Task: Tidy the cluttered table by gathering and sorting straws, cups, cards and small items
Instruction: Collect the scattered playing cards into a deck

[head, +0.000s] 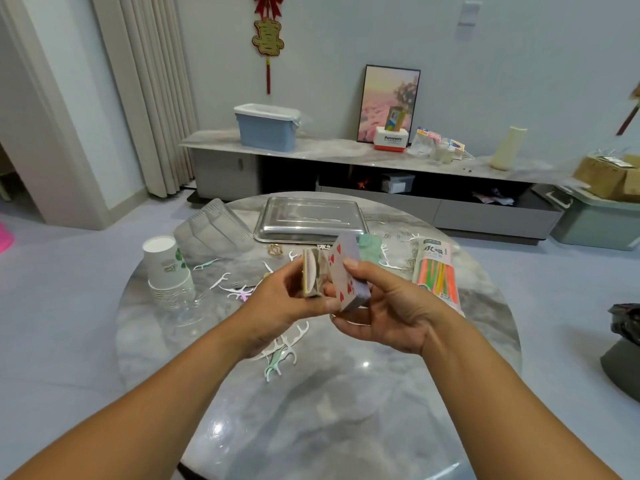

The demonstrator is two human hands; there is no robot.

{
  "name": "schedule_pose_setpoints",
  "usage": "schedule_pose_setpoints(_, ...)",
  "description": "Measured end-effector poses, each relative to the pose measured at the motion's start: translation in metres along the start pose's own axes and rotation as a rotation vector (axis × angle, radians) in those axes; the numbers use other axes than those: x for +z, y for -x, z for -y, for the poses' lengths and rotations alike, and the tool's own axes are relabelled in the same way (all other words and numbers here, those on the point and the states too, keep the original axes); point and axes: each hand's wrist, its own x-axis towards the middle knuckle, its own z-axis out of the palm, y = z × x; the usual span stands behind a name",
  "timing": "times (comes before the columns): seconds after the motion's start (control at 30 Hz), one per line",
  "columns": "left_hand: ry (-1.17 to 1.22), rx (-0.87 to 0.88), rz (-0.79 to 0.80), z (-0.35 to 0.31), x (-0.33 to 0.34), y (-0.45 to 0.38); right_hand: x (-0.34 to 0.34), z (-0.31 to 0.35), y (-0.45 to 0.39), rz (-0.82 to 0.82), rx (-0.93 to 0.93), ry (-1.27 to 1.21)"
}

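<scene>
Across the lower two thirds of the frame lies the round marble worktop (346, 410). At its far edge, upper centre, rests a steel tray (308, 220), with a grey folded mask (214, 226) to its left. A stack of paper cups (168, 271) lies tipped on its side at centre left, mouth facing up the frame. At centre right a packet of coloured straws (438, 271) lies with its long axis running up and down the frame. White floss picks (280, 351) are scattered beneath the wrists. In mid-frame the right hand (384, 313) grips a deck of cards (344, 275), long axis tilted upright, a hearts card showing. Just beside it the left hand (277, 299) has its fingers curled round an upright card box (311, 273).
</scene>
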Motion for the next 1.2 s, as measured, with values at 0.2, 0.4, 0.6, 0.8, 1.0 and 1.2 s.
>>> schedule_pose_setpoints(0.2,-0.089,-0.048,0.024,0.001,-0.004,0.000,0.004,0.002,0.004,-0.027,-0.028,-0.018)
schedule_pose_setpoints(0.4,-0.086,-0.250,0.115,0.007,0.001,0.005,0.008,0.008,0.007,-0.006,-0.244,-0.245)
schedule_pose_setpoints(0.6,-0.119,-0.278,0.103,0.008,0.002,0.003,0.009,0.011,0.010,-0.022,-0.337,-0.188)
schedule_pose_setpoints(0.8,-0.108,-0.376,0.130,0.006,0.003,0.004,0.010,0.006,0.006,0.002,-0.339,-0.184)
schedule_pose_setpoints(1.0,-0.149,-0.344,0.078,0.005,0.010,0.003,0.018,-0.005,0.004,0.007,-0.294,-0.181)
schedule_pose_setpoints(1.2,0.054,-0.375,0.133,0.003,0.005,0.005,0.013,0.000,0.004,-0.035,-0.258,-0.357)
